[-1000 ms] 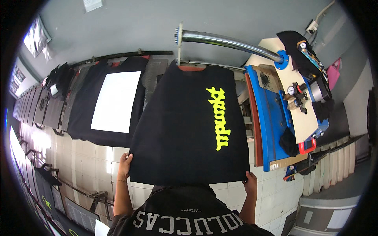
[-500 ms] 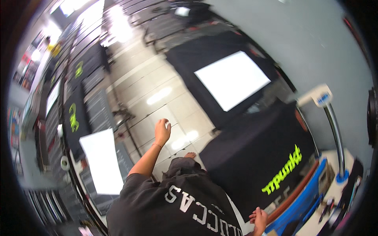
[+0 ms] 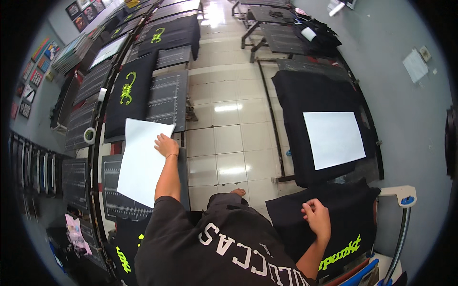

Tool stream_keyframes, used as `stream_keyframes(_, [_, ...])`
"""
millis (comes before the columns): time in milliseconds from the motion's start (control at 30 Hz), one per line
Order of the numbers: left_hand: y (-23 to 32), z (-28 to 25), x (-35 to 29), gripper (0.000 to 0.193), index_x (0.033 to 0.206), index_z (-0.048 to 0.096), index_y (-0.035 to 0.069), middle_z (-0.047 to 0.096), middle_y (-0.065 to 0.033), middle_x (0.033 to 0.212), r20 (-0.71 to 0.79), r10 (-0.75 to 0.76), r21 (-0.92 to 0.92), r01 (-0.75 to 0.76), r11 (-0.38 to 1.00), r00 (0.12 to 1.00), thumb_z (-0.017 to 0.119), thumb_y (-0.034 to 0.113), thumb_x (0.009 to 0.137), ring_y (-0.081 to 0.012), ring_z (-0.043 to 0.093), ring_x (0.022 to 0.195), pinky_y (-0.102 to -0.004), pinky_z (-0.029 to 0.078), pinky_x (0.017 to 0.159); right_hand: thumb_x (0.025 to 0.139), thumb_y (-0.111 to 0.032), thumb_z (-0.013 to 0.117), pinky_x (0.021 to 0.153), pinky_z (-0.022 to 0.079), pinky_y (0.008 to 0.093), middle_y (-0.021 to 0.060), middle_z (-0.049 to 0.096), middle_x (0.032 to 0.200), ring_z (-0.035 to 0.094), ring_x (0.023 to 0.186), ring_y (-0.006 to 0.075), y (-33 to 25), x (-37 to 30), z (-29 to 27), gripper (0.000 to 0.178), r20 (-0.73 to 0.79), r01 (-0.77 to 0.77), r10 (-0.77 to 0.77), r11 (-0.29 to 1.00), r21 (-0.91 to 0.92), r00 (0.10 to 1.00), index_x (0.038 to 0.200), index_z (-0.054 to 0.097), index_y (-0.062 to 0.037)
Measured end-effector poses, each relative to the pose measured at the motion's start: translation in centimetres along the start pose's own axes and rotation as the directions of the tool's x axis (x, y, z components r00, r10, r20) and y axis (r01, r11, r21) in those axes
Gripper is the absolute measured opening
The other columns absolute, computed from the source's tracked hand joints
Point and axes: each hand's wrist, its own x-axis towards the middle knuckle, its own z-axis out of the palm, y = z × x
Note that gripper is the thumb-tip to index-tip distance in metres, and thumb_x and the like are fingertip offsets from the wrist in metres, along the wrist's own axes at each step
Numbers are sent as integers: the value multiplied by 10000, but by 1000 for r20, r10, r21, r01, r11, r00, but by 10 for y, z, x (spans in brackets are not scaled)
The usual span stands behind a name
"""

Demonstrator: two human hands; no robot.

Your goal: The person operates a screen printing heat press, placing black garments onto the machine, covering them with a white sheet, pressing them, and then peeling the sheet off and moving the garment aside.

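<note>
The fingers of my left hand (image 3: 166, 145) lie a little apart on the right edge of a large white sheet (image 3: 142, 164), close to its upper right corner. That sheet rests slantwise over a dark platen (image 3: 112, 183) and overlaps the lower end of a black fabric piece (image 3: 112, 119) with a neon yellow-green print. My right hand (image 3: 317, 218) hangs loosely curled, with a gap between its fingers and nothing visible in them. Below it, black fabric (image 3: 286, 209) with neon lettering is spread over the right-hand bench. Whether the hand touches this cloth I cannot tell.
Another white sheet (image 3: 334, 140) lies on black fabric farther along the right row. A tiled aisle (image 3: 229, 143) runs between both rows of benches. A roll of tape (image 3: 89, 136) is on the left rail. A curved metal pole (image 3: 403, 238) with a pale head rises at right.
My left hand has come from over the aisle onto the white sheet at left. My right hand has risen from the near edge to above the black fabric. The view has turned left.
</note>
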Motion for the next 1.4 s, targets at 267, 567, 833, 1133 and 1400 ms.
stream_keyframes(267, [226, -115, -206, 799, 1476, 451, 112, 437, -242, 1483, -410, 785, -384, -868, 313, 464, 430, -126, 714, -442, 367, 1393, -527, 254, 1149, 981, -201, 628, 745, 533, 291, 122, 698, 1061, 671, 875, 148, 53, -12, 2, 312, -130, 70, -6, 864, 499, 992, 1194, 579, 22])
stream_keyframes(567, [282, -98, -551, 382, 1324, 590, 93, 563, -151, 1353, -387, 488, -588, -198, -784, -782, 541, 189, 958, -318, 518, 1269, -458, 408, 1076, 1050, -471, 410, 930, 510, 356, 185, 590, 1304, 635, 1117, 249, 194, -188, -9, 575, -683, 384, 580, 565, 730, 444, 1400, 431, -15])
stream_keyframes(833, [244, -91, -637, 530, 1320, 602, 318, 395, -54, 1539, -203, -173, -302, 230, -925, -964, 568, 46, 866, -318, 262, 1472, -548, 216, 1201, 1029, -396, 497, 773, 506, 308, 107, 654, 1143, 641, 960, 178, 207, -358, 53, 437, -682, 233, 678, 735, 636, -275, 1231, 567, -15])
stream_keyframes(1133, [296, -95, -653, 679, 1358, 578, 349, 338, -46, 1578, 18, -212, -322, 195, -926, -977, 566, -62, 818, -331, 190, 1501, -549, 103, 1237, 1037, -305, 509, 936, 464, 360, 151, 637, 1168, 593, 1103, 264, 274, -513, 19, 399, -705, -422, 66, 760, 494, -706, 1247, 548, 32])
stream_keyframes(1400, [320, -100, -653, 785, 1388, 536, 385, 293, -13, 1602, 73, -285, -295, 253, -921, -956, 586, -101, 773, -317, 178, 1506, -541, 141, 1241, 1033, -362, 477, 956, 446, 441, 244, 639, 1119, 579, 1098, 409, 310, -535, -21, 415, -974, -896, 68, 382, 227, -218, 1151, 637, 3])
